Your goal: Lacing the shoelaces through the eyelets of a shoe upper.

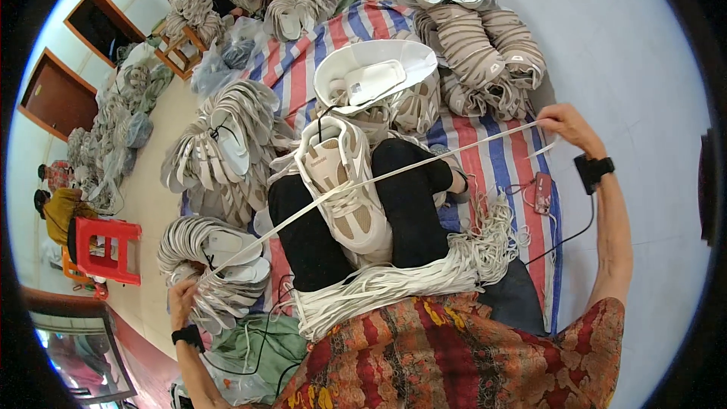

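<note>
A long off-white shoelace [454, 152] stretches in a nearly straight line across my lap. Its left part is pinched in my left hand [182, 301], low at the left beside a bundle of shoe uppers [201, 246]. At the right, my raised right hand [568, 127] grips the other part with closed fingers, and a short tail hangs below it. Under the taut lace, a beige and white shoe upper [356, 216] rests between my knees, toe towards me, with lacing across its front. A thick heap of loose shoelaces [401, 280] lies over my lap.
A white basin [424, 57] with a white piece inside stands beyond my knees. Stacked shoe uppers [469, 45] fill the far right of the striped sheet [303, 53]. A red stool [113, 250] and other people are at the left. Cables run from both wristbands.
</note>
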`<state>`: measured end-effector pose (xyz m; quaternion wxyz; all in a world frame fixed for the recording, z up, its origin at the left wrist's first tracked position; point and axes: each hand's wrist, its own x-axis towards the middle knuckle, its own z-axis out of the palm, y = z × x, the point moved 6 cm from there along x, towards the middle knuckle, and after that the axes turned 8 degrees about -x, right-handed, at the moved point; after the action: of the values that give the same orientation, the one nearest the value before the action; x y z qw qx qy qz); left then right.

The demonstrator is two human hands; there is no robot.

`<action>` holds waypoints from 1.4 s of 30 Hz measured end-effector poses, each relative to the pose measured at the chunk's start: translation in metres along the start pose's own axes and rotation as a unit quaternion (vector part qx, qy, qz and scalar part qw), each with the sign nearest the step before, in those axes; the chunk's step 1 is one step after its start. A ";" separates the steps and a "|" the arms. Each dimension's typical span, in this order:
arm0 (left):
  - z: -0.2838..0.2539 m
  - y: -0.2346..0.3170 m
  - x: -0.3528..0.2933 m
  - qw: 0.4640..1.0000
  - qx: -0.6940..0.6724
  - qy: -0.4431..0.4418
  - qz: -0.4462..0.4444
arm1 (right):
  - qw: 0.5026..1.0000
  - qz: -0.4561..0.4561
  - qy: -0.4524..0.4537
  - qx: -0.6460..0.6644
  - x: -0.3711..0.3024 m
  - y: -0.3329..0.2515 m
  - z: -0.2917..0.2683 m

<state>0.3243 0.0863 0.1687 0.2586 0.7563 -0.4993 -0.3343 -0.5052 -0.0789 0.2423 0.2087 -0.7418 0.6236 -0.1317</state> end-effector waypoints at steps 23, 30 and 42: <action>-0.053 -0.065 -0.031 0.904 -0.045 0.411 0.107 | 0.803 0.144 0.481 0.321 -0.115 0.084 0.032; 0.100 0.115 0.054 0.900 -0.385 0.126 0.163 | 0.927 -0.043 0.096 0.360 0.003 -0.154 0.146; 0.264 0.276 0.048 0.892 -0.360 -0.206 0.181 | 0.949 -0.067 -0.040 0.306 0.066 -0.217 0.215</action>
<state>-0.0250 -0.0750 0.1876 0.4602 0.4222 -0.5149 -0.5872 -0.2055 -0.0833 0.1518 0.4410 -0.6873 0.4933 -0.2997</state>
